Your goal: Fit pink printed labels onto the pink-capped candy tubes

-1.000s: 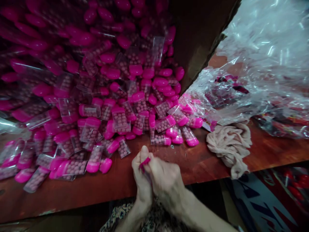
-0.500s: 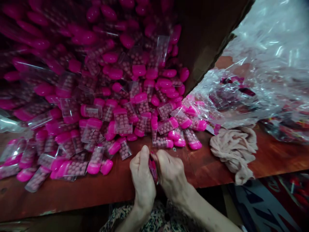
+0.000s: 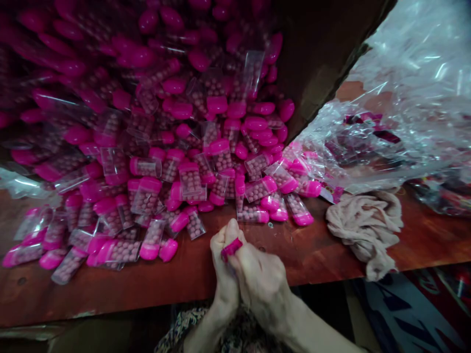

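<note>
My left hand (image 3: pixel 222 262) and my right hand (image 3: pixel 262 279) are pressed together at the near edge of the reddish-brown table (image 3: pixel 154 284). Both are closed around one small pink-capped container (image 3: pixel 231 248), of which only the pink cap shows between the thumbs. Just beyond them a large heap of clear containers with pink caps (image 3: pixel 165 147) spills from a tipped cardboard box (image 3: pixel 312 54) onto the table. The containers hold small pinkish beads.
A crumpled beige cloth (image 3: pixel 368 228) lies on the table to the right of my hands. Behind it is a mass of clear plastic bags (image 3: pixel 405 98) with dark red packets inside. Printed packaging (image 3: pixel 405 314) sits below the table edge at right.
My hands parted slightly and came together again, and the pink cap shows once more at the thumbs. The view shifted a little to the left, so everything sits further right.
</note>
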`<state>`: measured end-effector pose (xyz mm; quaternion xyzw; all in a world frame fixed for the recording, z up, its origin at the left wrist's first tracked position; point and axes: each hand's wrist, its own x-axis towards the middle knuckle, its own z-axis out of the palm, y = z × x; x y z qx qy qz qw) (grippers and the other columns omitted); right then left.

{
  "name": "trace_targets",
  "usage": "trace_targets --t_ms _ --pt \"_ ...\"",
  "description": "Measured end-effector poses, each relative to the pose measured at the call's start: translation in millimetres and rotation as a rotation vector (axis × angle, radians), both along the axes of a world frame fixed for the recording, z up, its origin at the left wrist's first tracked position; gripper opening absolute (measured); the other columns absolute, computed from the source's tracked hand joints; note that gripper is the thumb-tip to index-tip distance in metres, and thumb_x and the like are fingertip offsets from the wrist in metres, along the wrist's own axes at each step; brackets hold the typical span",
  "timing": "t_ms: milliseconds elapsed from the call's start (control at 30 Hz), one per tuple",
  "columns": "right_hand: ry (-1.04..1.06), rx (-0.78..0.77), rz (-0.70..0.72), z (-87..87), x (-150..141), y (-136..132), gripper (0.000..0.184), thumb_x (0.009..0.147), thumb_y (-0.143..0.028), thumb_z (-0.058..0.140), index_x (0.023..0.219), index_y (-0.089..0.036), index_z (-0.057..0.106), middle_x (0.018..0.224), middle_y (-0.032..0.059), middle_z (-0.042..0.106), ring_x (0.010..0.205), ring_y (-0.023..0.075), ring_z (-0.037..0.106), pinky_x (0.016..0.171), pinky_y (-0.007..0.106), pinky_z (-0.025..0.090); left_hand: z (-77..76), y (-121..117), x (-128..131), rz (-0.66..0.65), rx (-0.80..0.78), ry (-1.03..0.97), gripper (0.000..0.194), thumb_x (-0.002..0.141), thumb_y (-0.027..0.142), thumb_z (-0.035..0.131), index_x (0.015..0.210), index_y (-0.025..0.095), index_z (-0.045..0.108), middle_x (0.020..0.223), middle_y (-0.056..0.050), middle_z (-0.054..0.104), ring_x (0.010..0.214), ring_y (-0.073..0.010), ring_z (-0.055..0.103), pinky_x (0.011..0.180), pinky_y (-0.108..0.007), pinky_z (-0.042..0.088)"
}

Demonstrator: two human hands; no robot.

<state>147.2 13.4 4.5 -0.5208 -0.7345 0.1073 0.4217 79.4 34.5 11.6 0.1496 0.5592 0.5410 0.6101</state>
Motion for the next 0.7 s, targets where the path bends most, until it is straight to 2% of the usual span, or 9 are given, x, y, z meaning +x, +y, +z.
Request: trace_targets --t_ms 100,233,333,400,500,600,700 --pt "0.103 -0.119 -0.063 -7.2 10 11 0.036 0.098 -0.023 0.035 0.062 -0.020 0.042 0.051 -0.0048 0.038 0.042 0.0083 0.036 0.041 0.023 0.027 -0.2 0 0 -0.025 0.032 0.008 0.044 0.069 0.050 0.069 0.052 0.018 0.045 0.048 0.006 0.039 0.043 -0.0065 0.032 0.041 -0.020 0.030" --pt "0.244 -0.320 -0.063 -8.9 25 20 0.040 0.100 -0.030 0.030 0.063 -0.020 0.040 0.049 -0.0066 0.038 0.039 0.0063 0.036 0.038 0.017 0.030 -2.6 4 -4 -0.027 -0.023 0.036 0.039 0.074 0.049 0.064 0.057 0.017 0.049 0.046 0.006 0.044 0.042 -0.0076 0.038 0.041 -0.020 0.033" --pt "0.464 -0.487 -0.076 -3.5 28 15 0.053 0.098 -0.050 0.016 0.074 -0.019 0.051 0.059 -0.0024 0.049 0.050 0.0093 0.048 0.045 0.019 0.039 -8.1 8 -9 0.005 0.020 0.091 0.042 0.075 0.049 0.063 0.054 0.018 0.044 0.045 0.008 0.037 0.040 -0.0065 0.032 0.039 -0.020 0.029" --pt "0.627 -0.574 -0.096 0.1 27 11 0.070 0.089 -0.068 0.005 0.086 -0.020 0.056 0.068 0.0009 0.055 0.059 0.0127 0.052 0.052 0.023 0.044 -11.9 10 -14 0.039 0.094 0.170 0.044 0.076 0.049 0.062 0.053 0.019 0.042 0.047 0.008 0.033 0.041 -0.0064 0.028 0.039 -0.020 0.026" --pt "0.678 -0.594 -0.124 1.9 21 8 0.079 0.078 -0.080 0.005 0.097 -0.022 0.055 0.076 0.0018 0.056 0.064 0.0149 0.052 0.057 0.027 0.045 -15.1 10 -19 0.090 0.175 0.322 0.043 0.079 0.050 0.059 0.054 0.019 0.044 0.050 0.007 0.034 0.044 -0.0078 0.029 0.041 -0.021 0.027" --pt "0.641 -0.604 -0.105 0.4 13 7 0.071 0.081 -0.078 0.013 0.104 -0.023 0.053 0.086 0.0028 0.058 0.071 0.0158 0.054 0.061 0.027 0.045 -14.5 8 -22 0.072 0.227 0.438 0.044 0.083 0.051 0.054 0.054 0.019 0.043 0.051 0.006 0.035 0.047 -0.0091 0.030 0.044 -0.022 0.028" --pt "0.647 -0.590 -0.134 0.0 6 5 0.063 0.088 -0.070 0.017 0.092 -0.021 0.055 0.078 0.0019 0.057 0.070 0.0147 0.055 0.059 0.025 0.043 -12.7 5 -24 0.038 0.265 0.545 0.045 0.086 0.049 0.050 0.054 0.020 0.041 0.050 0.006 0.032 0.048 -0.0095 0.028 0.045 -0.023 0.027"
